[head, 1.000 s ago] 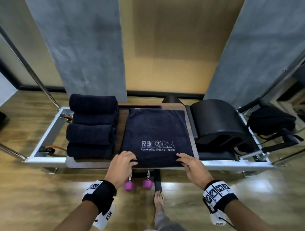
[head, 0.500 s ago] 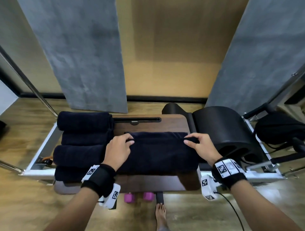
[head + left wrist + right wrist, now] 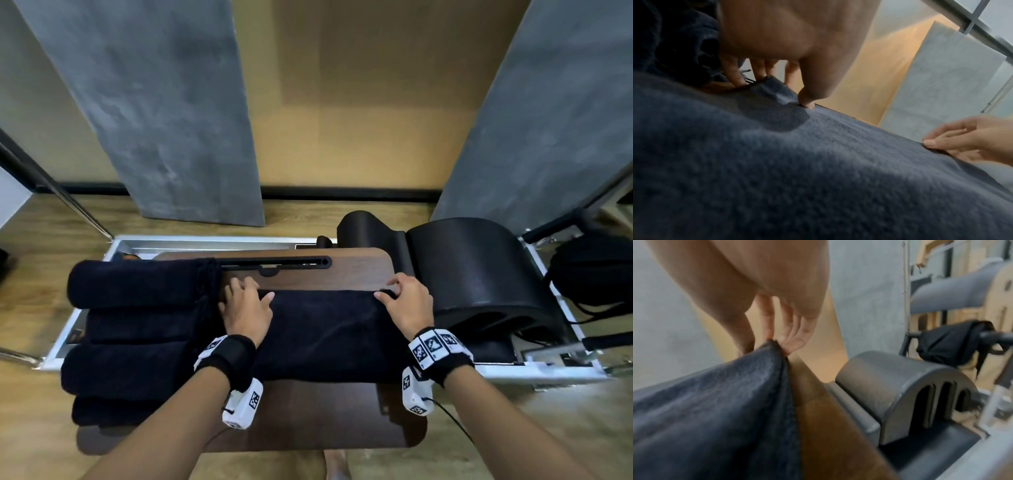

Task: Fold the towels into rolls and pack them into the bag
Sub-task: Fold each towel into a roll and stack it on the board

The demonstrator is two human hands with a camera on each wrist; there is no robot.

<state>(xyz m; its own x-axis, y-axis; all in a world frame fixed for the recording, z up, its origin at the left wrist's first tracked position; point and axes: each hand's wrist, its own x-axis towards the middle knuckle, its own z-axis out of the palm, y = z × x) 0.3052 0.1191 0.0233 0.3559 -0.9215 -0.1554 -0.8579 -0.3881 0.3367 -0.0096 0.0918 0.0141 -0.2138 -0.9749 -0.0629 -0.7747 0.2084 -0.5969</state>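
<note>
A dark navy towel [image 3: 325,335] lies folded in half across the brown wooden board [image 3: 308,421]. My left hand [image 3: 246,305] pinches its far left corner, thumb on top and fingers behind the edge [image 3: 781,91]. At the far right corner my right hand [image 3: 404,301] pinches the doubled edge, slightly raised off the board [image 3: 774,337]. Several rolled navy towels [image 3: 137,325] lie stacked side by side left of the board. A black bag [image 3: 592,274] hangs on the frame at far right, also in the right wrist view [image 3: 953,344].
A black arched barrel [image 3: 479,274] stands right of the board, close to my right hand. The board rests on a white metal frame [image 3: 548,373]. Grey panels and a tan wall rise behind. Wooden floor lies all round, with a bare foot [image 3: 337,466] below the board.
The towel lay flat with its white logo showing; its near half has been folded over to the far edge. Both hands moved from the near edge to the far corners.
</note>
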